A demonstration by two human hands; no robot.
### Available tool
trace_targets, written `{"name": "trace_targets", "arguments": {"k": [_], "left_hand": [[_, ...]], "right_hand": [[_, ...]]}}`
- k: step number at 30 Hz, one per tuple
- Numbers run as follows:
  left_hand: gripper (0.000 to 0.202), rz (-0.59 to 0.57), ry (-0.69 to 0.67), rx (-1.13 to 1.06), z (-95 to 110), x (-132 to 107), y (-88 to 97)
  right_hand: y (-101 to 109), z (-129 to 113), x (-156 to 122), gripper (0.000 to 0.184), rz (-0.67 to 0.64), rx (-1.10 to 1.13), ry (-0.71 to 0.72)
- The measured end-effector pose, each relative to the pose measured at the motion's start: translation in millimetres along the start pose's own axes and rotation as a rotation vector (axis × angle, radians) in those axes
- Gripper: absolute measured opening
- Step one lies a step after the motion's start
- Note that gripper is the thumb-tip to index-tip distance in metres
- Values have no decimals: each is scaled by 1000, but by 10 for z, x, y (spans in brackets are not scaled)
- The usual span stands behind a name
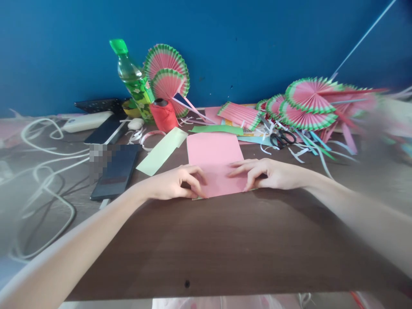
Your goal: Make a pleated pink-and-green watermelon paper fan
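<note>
A pink sheet of paper (215,150) lies on the brown table in front of me. Slivers of green show along its near edge. At its near left corner is my left hand (180,182), fingers curled, with the tips closed on the edge. My right hand (267,174) grips the near right corner between thumb and finger while other fingers rest on the paper. A pale green paper strip (162,152) lies left of the sheet, and a darker green strip (219,129) lies just beyond its far edge.
Behind stand a green-capped bottle (133,81), a red thread spool (164,116) and pleated paper fans (167,68). Black scissors (283,138) lie among paper scraps and more fans (309,105) at right. Phones (117,171) and white cables (48,180) occupy the left.
</note>
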State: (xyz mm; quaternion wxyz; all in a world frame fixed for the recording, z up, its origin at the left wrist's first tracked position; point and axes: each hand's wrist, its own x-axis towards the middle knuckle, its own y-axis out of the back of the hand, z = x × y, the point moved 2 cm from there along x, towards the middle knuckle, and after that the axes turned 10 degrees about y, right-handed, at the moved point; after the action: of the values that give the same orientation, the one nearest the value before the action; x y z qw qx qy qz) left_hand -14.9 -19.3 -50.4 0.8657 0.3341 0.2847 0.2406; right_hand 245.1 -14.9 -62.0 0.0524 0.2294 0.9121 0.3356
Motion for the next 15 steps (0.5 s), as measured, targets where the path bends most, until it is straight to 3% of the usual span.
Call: {"name": "trace_targets", "arguments": {"k": [15], "left_hand": [[11,-5,43,36,56,-27,5]], "right_hand": [[4,-36,6,11,-12,-27,3]]}}
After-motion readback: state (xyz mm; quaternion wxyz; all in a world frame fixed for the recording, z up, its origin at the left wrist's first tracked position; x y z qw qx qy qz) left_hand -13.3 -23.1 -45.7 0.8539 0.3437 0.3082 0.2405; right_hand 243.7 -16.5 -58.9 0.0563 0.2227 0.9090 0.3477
